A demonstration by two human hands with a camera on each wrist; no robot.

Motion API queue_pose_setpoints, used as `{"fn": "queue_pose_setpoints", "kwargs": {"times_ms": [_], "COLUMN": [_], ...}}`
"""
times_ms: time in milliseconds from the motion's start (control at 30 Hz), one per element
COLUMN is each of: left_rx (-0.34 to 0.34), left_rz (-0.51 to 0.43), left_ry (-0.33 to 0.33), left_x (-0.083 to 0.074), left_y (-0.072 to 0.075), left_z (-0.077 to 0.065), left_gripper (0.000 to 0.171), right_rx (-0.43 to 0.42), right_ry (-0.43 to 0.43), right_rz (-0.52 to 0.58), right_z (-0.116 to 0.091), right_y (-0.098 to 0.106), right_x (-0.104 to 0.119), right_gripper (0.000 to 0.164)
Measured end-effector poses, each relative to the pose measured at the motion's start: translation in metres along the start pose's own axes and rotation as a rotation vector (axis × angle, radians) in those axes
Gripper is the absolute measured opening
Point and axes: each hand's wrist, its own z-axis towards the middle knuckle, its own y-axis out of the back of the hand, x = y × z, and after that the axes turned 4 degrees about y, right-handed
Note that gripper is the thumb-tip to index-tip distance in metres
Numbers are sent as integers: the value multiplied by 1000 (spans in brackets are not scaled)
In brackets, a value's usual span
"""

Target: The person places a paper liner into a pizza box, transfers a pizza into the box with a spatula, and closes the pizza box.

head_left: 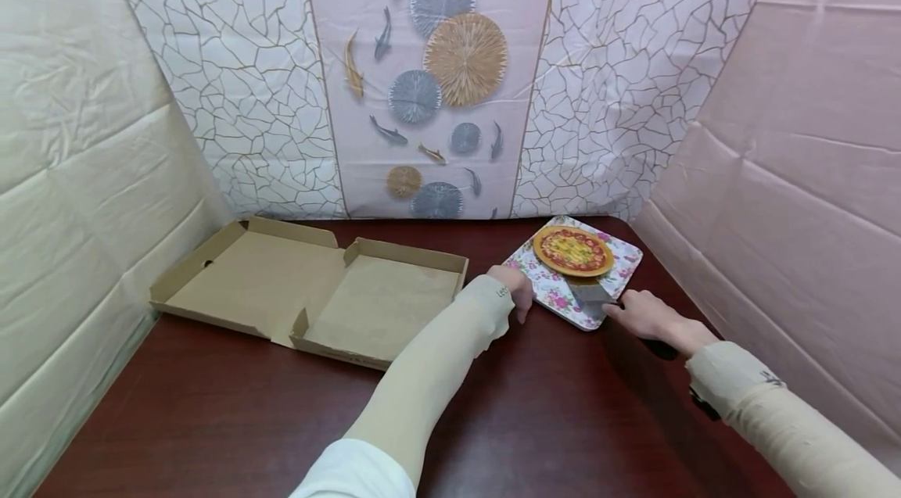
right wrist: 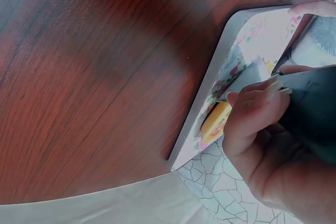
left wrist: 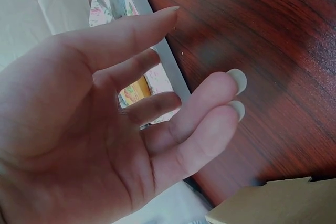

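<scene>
A round pizza (head_left: 573, 250) with an orange-yellow rim lies on a white floral tray (head_left: 558, 300). My right hand (head_left: 651, 318) grips the dark handle of a pizza server at the tray's front right. The metal blade of that pizza server (head_left: 593, 294) reaches over the tray to the pizza's near edge; whether its tip is under the pizza, I cannot tell. Beside the tray's left edge is my left hand (head_left: 515, 291). In the left wrist view the left hand (left wrist: 121, 108) has loosely bent fingers and holds nothing; contact with the tray cannot be made out.
An unfolded cardboard pizza box (head_left: 383, 302) lies on the left of the dark red wooden table (head_left: 232, 420), its lid (head_left: 271, 279) laid back to the left. Patterned cloth (head_left: 436, 91) hangs behind the table, with pale cloth walls (head_left: 795, 138) at both sides.
</scene>
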Motion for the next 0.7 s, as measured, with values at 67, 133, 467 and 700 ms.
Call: {"fn": "queue_pose_setpoints", "kwargs": {"times_ms": [67, 133, 467, 700], "left_rx": [-6, -9, 2, -38], "left_rz": [-2, -3, -2, 46], "left_ry": [-6, -14, -20, -22], "left_x": [0, 0, -2, -2], "left_y": [0, 0, -1, -1], "left_z": [-1, -2, -2, -2], "left_gripper": [54, 54, 55, 54], "right_rx": [-10, -20, 18, -1], "right_ry": [10, 18, -55, -61], "right_rz": [0, 0, 5, -3], "right_z": [1, 3, 11, 17], "right_y": [-1, -2, -9, -12], "right_x": [0, 0, -3, 0], "right_gripper": [32, 31, 35, 35]}}
